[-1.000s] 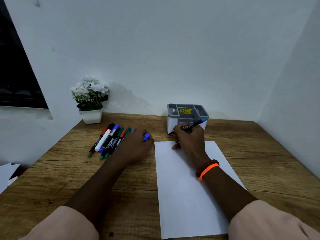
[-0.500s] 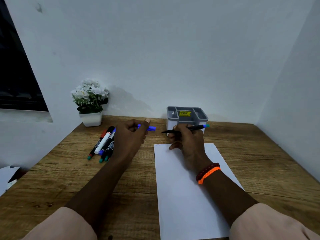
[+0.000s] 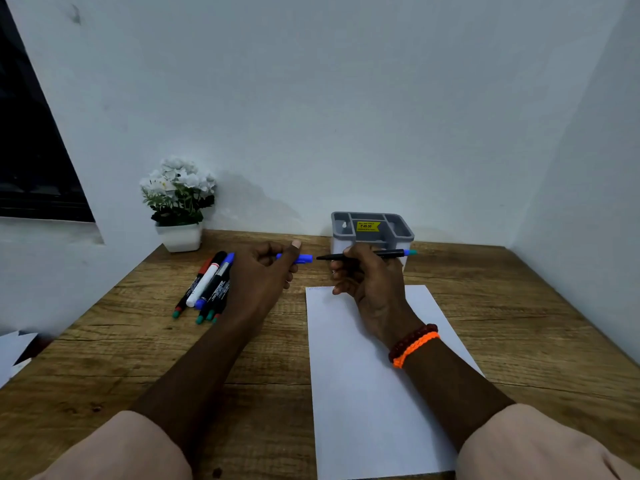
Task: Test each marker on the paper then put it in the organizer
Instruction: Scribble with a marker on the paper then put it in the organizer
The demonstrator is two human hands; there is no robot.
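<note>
Lying nearest on the wooden desk (image 3: 104,358), the white sheet of paper (image 3: 360,403) runs lengthwise away from the person, its near end at the desk's front edge and its far end under the right hand. Two light sleeves show at the bottom corners, and both bare forearms reach forward over the desk. The right wrist carries a dark red beaded bracelet (image 3: 412,339) and, touching it, an orange braided band (image 3: 415,349).

The right hand (image 3: 372,282) hovers over the far end of the paper. Its fingers are curled round an uncapped black marker (image 3: 388,253), which lies about level, dark tip pointing left and teal end pointing right. Just to the left, the left hand (image 3: 263,275) is raised above the desk, its fingers and thumb pinching a blue cap (image 3: 299,258) whose open end faces the marker's tip; cap and tip are close but apart.

Left of that hand, a bunch of capped markers (image 3: 207,285) lies on the desk side by side, slanting away to the right, partly hidden by the hand. Red, white, black and blue barrels show, with teal ends nearest.

Farther back, just behind the right hand, stands the grey organizer (image 3: 372,228) with several open compartments and a yellow sticker inside; its contents cannot be made out. At the far left, against the white wall (image 3: 346,98), sits a small white pot of white flowers (image 3: 178,202).
</note>
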